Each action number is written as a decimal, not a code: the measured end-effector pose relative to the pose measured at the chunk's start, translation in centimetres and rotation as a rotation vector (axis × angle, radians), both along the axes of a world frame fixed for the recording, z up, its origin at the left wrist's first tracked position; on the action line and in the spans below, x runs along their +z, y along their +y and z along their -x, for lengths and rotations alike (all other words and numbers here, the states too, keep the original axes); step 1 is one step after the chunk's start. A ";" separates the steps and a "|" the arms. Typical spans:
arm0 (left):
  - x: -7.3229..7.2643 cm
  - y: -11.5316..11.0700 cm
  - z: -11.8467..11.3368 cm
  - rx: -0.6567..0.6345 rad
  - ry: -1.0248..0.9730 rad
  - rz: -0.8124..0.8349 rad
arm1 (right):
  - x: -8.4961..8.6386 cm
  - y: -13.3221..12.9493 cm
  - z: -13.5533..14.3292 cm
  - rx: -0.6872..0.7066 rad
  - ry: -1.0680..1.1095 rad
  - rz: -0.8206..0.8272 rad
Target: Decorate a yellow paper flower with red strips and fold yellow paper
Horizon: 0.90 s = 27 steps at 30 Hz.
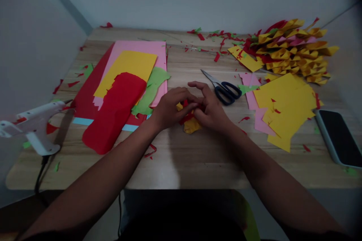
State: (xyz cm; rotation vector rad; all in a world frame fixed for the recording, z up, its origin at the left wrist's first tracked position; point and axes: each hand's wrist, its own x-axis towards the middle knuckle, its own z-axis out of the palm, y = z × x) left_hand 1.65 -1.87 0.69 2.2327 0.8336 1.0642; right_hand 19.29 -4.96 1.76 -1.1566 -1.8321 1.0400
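Both my hands meet over a small red and yellow paper piece (192, 125) near the middle of the table. My left hand (175, 107) curls its fingers and thumb round the piece from the left. From the right, my right hand (210, 109) pinches it, with the index finger raised and bent. The fingers hide most of the piece; a yellow petal-like part shows below them. Just beyond my right hand lie dark-handled scissors (224, 88), their blades pointing away to the left.
At left, a white glue gun (39, 126) stands near stacked coloured sheets (138, 58), red crepe paper (121, 101) and a green scrap (152, 88). At right are yellow sheets (291, 105), a phone (341, 137) and a folded yellow paper bundle (294, 52). Red and green snippets litter the table (152, 173).
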 end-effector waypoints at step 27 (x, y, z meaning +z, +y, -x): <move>1.6 0.4 1.2 0.359 0.112 -0.178 | -0.4 4.1 -7.5 -0.501 -0.958 -0.075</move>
